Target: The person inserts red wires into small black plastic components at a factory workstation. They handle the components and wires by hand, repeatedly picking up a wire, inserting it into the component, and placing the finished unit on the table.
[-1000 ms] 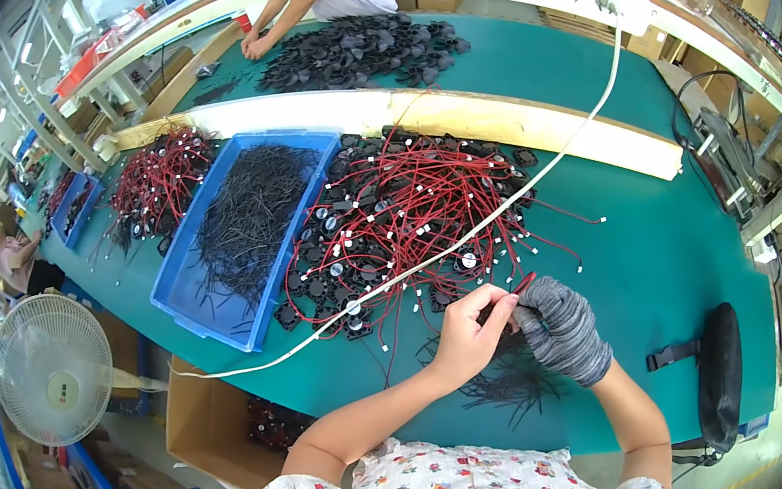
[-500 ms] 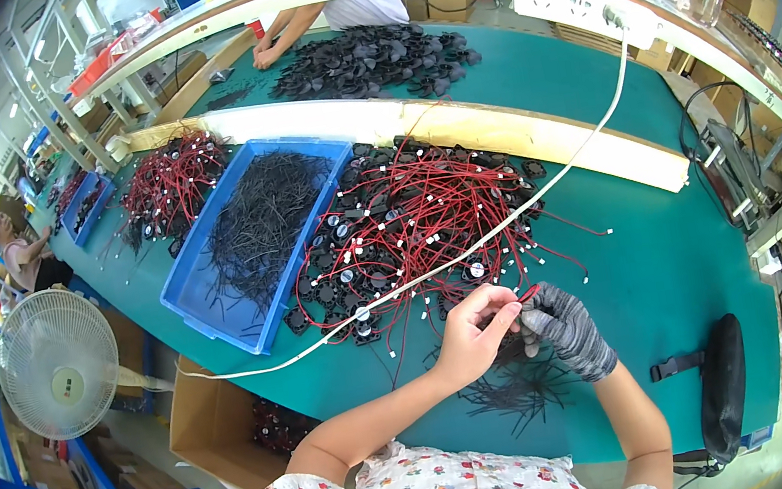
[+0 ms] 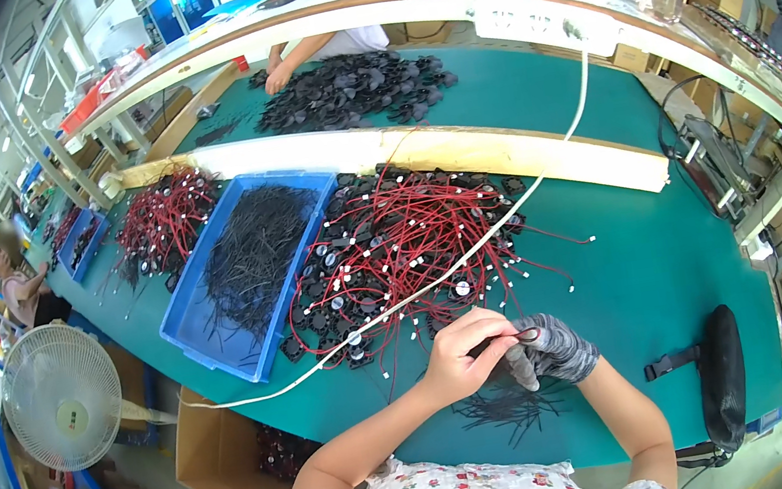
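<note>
My bare left hand (image 3: pixel 468 354) pinches a short stretch of thin red and black wire (image 3: pixel 527 333) between thumb and fingertips. Against it, my right hand (image 3: pixel 556 349), in a grey knitted glove, closes on the same wire, its fingers bent. Whatever hangs from the wire is mostly hidden by the hands. Just below them, a loose heap of thin black tube-like strips (image 3: pixel 509 411) lies on the green table (image 3: pixel 623 311). Beyond my hands spreads a pile of small black fans with red wires (image 3: pixel 409 232) and white connectors.
A blue tray (image 3: pixel 182 321) of black strips stands left of the fans. A white cable (image 3: pixel 420 303) crosses over the pile. At right lies a black pouch (image 3: pixel 724 377); a cardboard box (image 3: pixel 204 445) and standing fan (image 3: pixel 60 395) are at left. Across a wooden rail (image 3: pixel 499 155), a co-worker handles black fan blades (image 3: pixel 353 90).
The view has tilted up slightly, showing more of the co-worker. My left fingers now lie flatter and point toward the glove. The wire stays between both hands.
</note>
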A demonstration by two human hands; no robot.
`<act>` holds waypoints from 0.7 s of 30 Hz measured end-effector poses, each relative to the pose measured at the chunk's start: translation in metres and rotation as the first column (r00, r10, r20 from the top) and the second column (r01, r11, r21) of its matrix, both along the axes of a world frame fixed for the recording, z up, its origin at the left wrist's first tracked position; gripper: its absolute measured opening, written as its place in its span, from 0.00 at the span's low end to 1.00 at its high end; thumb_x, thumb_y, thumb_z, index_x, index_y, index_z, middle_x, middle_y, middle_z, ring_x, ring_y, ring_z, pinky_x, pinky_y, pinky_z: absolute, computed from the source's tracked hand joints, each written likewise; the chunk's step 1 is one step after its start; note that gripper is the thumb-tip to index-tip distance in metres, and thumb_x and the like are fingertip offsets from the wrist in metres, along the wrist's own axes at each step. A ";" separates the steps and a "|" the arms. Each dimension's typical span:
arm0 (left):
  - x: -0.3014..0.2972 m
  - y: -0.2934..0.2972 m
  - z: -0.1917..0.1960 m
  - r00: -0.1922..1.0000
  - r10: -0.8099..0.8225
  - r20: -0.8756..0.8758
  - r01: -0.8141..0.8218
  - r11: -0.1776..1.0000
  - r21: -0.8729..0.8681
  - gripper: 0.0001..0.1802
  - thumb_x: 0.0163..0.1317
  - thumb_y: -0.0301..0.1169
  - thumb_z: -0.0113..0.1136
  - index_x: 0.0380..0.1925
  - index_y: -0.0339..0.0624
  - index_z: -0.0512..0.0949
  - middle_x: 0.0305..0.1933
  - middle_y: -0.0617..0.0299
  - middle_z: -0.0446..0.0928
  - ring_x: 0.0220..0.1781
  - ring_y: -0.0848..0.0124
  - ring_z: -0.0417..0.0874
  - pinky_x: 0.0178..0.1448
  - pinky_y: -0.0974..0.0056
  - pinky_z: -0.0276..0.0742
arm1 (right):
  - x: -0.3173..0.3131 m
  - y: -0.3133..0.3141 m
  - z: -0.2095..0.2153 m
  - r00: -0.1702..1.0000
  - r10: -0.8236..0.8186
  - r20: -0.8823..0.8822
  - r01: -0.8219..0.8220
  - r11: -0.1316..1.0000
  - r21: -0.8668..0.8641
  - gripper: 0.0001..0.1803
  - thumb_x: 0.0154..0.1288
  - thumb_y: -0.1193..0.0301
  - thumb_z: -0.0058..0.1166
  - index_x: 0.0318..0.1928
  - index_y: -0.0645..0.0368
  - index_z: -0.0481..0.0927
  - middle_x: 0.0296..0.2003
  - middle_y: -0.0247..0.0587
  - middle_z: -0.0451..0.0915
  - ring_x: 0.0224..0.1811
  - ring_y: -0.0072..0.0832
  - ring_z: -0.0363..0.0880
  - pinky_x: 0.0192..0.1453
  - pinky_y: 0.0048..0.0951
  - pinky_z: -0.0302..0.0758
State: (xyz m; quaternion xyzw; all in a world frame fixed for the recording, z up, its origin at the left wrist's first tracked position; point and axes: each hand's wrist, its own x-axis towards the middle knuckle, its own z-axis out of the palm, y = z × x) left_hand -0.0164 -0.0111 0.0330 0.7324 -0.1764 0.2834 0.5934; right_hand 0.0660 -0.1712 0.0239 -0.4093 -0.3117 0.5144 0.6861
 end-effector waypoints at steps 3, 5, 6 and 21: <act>0.001 0.002 0.004 0.998 -0.051 0.040 0.051 0.999 0.007 0.06 0.49 0.18 0.61 0.29 0.35 0.78 0.31 0.56 0.78 0.35 0.67 0.78 0.40 0.67 0.73 | -0.004 -0.002 0.004 1.000 -0.023 0.007 0.023 0.999 -0.026 0.20 0.60 0.54 0.51 0.36 0.60 0.75 0.20 0.38 0.73 0.18 0.26 0.73 0.22 0.23 0.69; 0.002 0.004 0.006 0.995 -0.089 0.046 0.089 0.996 -0.004 0.05 0.49 0.18 0.61 0.28 0.35 0.78 0.31 0.57 0.77 0.34 0.68 0.78 0.39 0.68 0.73 | -0.009 -0.002 0.005 0.997 -0.070 -0.022 0.069 0.997 -0.023 0.18 0.60 0.56 0.53 0.36 0.60 0.74 0.20 0.35 0.73 0.20 0.25 0.73 0.23 0.23 0.69; 0.003 0.006 0.006 0.993 -0.109 0.041 0.109 0.994 -0.012 0.05 0.49 0.18 0.61 0.28 0.35 0.78 0.32 0.57 0.77 0.34 0.69 0.77 0.39 0.68 0.73 | -0.010 -0.001 0.006 0.995 -0.100 0.020 0.101 0.995 -0.025 0.18 0.60 0.56 0.53 0.35 0.60 0.74 0.20 0.36 0.73 0.20 0.25 0.73 0.23 0.23 0.69; 0.020 0.010 -0.030 0.681 -0.343 -0.647 0.011 0.888 -0.459 0.05 0.59 0.25 0.55 0.25 0.36 0.74 0.24 0.65 0.75 0.25 0.78 0.75 0.33 0.73 0.71 | -0.010 0.013 0.005 -0.347 0.167 0.923 0.507 0.861 0.035 0.07 0.53 0.65 0.47 0.26 0.53 0.76 0.19 0.40 0.74 0.23 0.38 0.75 0.26 0.38 0.71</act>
